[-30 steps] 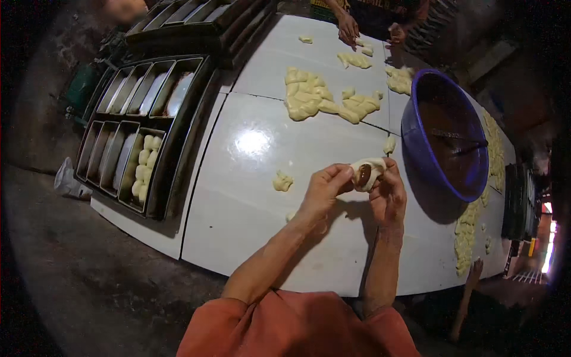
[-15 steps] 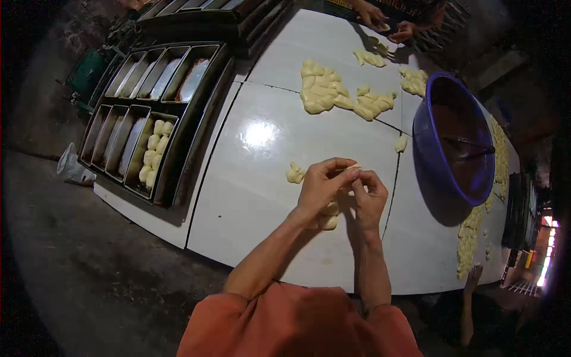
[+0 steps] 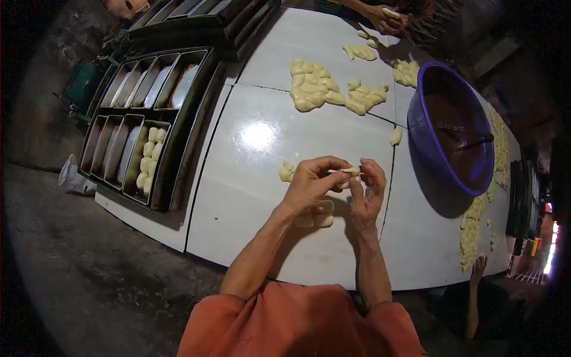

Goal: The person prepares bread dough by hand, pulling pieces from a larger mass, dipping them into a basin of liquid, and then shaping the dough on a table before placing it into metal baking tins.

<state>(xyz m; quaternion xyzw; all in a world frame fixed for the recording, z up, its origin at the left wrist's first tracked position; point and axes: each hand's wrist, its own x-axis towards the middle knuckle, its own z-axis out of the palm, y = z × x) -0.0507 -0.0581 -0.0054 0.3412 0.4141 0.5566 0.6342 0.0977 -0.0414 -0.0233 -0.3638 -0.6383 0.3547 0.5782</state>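
Note:
Above the white tabletop, my left hand (image 3: 310,183) and my right hand (image 3: 367,189) meet, closed by the fingertips around a small pale piece of dough (image 3: 352,171). Part of that piece is hidden by my fingers. Several flattened dough pieces (image 3: 322,216) lie on the table below my hands, partly covered by my left wrist. Just left of my left hand sits a small dough lump (image 3: 286,171).
To the left, a rack of loaf tins (image 3: 156,50) has dough balls (image 3: 146,162) in one tin. A purple tub (image 3: 423,149) with brown contents stands right. Dough piles (image 3: 312,86) lie farther back. Other people's hands (image 3: 388,21) (image 3: 478,269) are at the far edge and lower right.
My hands have come slightly apart, and more of the dough shows between my fingers. The person's hands at the far edge have shifted. The whole view has moved a little.

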